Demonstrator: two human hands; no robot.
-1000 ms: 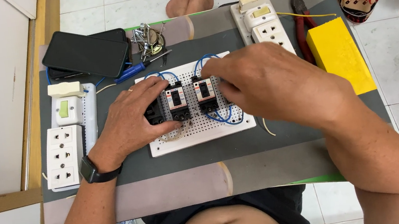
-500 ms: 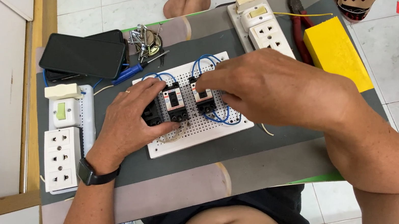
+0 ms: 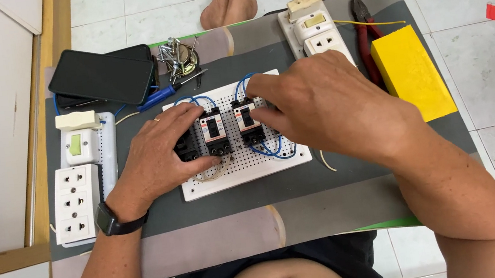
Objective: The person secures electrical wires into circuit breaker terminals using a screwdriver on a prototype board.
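We see: left hand (image 3: 163, 153) clamped on black breaker (image 3: 216, 131) | right hand (image 3: 319, 104) still pinching second breaker (image 3: 250, 121) | perforated board (image 3: 244, 165) unmoved, seating continues.

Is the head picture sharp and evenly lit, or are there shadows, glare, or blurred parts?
Head view: light is soft and even, with only faint shadows under the left hand and right hand on the white perforated board; the black glossy phone shows a mild sheen but no hard glare; the centre is sharp; a moving thing at the top right corner is blurred.
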